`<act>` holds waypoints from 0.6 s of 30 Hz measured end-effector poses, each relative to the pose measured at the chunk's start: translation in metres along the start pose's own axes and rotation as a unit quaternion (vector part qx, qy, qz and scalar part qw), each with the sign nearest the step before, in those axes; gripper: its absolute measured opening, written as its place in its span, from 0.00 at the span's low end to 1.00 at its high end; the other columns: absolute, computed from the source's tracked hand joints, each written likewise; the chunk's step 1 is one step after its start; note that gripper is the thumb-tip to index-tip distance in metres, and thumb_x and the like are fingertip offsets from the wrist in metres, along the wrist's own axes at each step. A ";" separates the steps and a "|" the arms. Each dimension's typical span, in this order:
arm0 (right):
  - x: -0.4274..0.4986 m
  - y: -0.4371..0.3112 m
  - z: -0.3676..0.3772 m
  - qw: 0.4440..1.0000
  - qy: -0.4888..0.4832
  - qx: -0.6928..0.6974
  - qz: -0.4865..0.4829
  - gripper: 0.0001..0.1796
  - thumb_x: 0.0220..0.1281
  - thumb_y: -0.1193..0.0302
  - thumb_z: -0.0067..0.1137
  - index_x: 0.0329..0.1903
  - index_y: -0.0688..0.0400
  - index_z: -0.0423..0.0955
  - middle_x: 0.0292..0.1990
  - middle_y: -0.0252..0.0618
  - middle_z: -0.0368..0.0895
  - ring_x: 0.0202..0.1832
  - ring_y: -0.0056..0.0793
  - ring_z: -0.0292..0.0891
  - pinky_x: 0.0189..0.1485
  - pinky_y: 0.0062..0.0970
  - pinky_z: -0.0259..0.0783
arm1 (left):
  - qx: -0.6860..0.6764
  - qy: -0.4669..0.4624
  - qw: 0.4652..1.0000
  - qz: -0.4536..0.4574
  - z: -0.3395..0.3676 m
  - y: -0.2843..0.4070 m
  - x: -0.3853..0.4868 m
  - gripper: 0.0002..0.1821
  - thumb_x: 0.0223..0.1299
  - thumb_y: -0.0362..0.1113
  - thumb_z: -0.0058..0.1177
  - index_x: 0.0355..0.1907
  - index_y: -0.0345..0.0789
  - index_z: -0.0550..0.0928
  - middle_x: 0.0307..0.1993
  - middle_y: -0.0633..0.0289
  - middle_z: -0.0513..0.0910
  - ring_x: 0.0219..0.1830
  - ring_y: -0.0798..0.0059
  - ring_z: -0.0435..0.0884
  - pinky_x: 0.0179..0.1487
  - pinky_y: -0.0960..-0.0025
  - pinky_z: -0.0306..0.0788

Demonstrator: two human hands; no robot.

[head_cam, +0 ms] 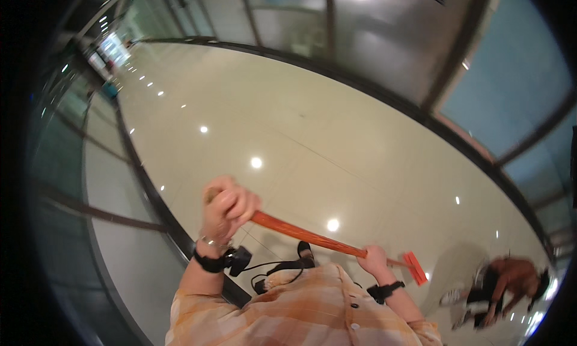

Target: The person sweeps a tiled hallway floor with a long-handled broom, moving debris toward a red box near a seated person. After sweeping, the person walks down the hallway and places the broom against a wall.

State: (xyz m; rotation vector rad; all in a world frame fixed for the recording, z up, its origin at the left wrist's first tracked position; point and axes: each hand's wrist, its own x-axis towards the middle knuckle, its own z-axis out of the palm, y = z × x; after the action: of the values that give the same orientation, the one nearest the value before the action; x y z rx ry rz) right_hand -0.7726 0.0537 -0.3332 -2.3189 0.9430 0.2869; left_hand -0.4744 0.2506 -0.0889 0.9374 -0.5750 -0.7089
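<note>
My left hand [230,206] is closed around the top end of a long orange-brown, wood-grained handle [306,237]. Further down the same handle, my right hand [375,259] grips it. Beyond the right hand the handle runs to a red rectangular head [415,268] near the floor at the lower right; whether this is a mop or a broom, I cannot tell. The handle crosses in front of my body at a slant. A black strap with a small device [237,259] sits on my left wrist, and another black band [386,292] is on my right wrist.
Glossy beige floor tiles [288,102] stretch away down a corridor. Glass partitions with dark frames line the right side [383,44] and the left side [126,238]. At the lower right a person [507,287] bends or crouches. A thin black cable [275,262] hangs by my waist.
</note>
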 end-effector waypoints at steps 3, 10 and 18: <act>0.038 -0.031 -0.026 0.999 -0.025 -0.018 -0.033 0.12 0.50 0.62 0.55 0.24 0.56 0.80 0.25 0.49 0.80 0.32 0.51 0.77 0.38 0.42 0.74 | -0.013 0.041 0.999 -0.001 -0.026 -0.012 0.030 0.10 0.60 0.30 0.44 0.22 0.39 0.66 0.15 0.70 0.68 0.19 0.79 0.70 0.39 0.65 0.72; 0.082 -0.120 -0.038 0.987 -0.038 -0.079 -0.133 0.11 0.48 0.62 0.57 0.24 0.55 0.80 0.25 0.48 0.80 0.31 0.49 0.78 0.37 0.43 0.74 | 0.057 0.057 0.990 -0.117 -0.025 -0.074 -0.006 0.09 0.64 0.31 0.43 0.26 0.35 0.72 0.27 0.63 0.77 0.38 0.73 0.77 0.49 0.68 0.68; 0.140 -0.284 -0.020 0.946 -0.049 -0.107 -0.301 0.15 0.50 0.58 0.61 0.34 0.57 0.78 0.26 0.46 0.80 0.34 0.49 0.78 0.39 0.43 0.73 | -0.061 0.179 0.979 0.082 -0.098 -0.022 -0.010 0.19 0.71 0.38 0.37 0.20 0.41 0.60 0.17 0.70 0.60 0.21 0.80 0.58 0.37 0.71 0.64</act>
State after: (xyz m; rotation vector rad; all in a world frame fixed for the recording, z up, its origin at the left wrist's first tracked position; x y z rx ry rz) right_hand -0.4759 0.1214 -0.2442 -2.6288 0.1267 0.2498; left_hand -0.4171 0.3000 -0.1565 0.8666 -0.2830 -0.4089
